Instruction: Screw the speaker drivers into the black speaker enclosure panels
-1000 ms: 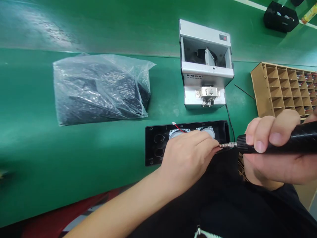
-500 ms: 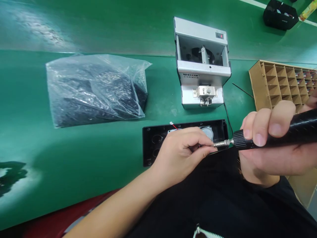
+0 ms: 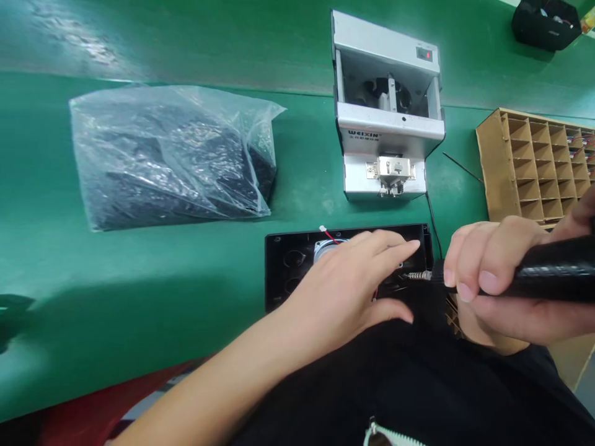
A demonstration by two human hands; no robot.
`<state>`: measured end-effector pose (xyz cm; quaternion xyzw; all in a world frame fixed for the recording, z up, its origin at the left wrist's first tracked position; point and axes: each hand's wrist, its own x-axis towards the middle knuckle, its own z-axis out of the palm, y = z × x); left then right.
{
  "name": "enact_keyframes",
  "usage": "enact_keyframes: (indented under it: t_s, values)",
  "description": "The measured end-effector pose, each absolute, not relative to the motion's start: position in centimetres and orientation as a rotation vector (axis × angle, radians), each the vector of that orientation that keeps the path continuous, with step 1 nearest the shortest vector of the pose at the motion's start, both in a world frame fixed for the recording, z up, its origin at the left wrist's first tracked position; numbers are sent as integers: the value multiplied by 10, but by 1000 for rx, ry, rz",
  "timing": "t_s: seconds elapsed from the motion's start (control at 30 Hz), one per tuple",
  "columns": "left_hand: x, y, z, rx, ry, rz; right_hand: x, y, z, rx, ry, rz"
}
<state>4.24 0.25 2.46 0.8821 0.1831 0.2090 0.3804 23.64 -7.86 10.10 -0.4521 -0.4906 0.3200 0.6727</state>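
Observation:
My right hand (image 3: 497,272) is wrapped round a black electric screwdriver (image 3: 553,269), held almost level with its metal bit pointing left. Over a black speaker housing (image 3: 279,266) lies my left hand (image 3: 344,279), its thumb and forefinger spread apart on either side of the bit's tip with nothing gripped. Inside the housing a round speaker (image 3: 325,248) shows in part, with a red wire and a white plug (image 3: 323,228) standing above the rim. The left hand hides much of the housing's middle.
Behind the housing stands a silver screw feeder (image 3: 388,124) with a lit red switch. To the left lies a clear plastic bag (image 3: 176,161) of dark parts. A cardboard divider box (image 3: 499,167) is at the right, and another black housing (image 3: 546,28) stands far right.
My left thumb and forefinger, pinched at the bit's tip before, have opened and spread apart. The screwdriver sits slightly lower in view. The camera view has shifted a little.

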Motion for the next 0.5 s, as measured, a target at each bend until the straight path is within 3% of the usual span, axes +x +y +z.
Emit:
enact_keyframes:
  t_s: [0.2,0.5]
  values:
    - [34,6,25,2670,714,380,245,-80,63,-900,-994,780]
    - [40,2,20,2638,741,370,245,-74,63,-1077,-1076,744]
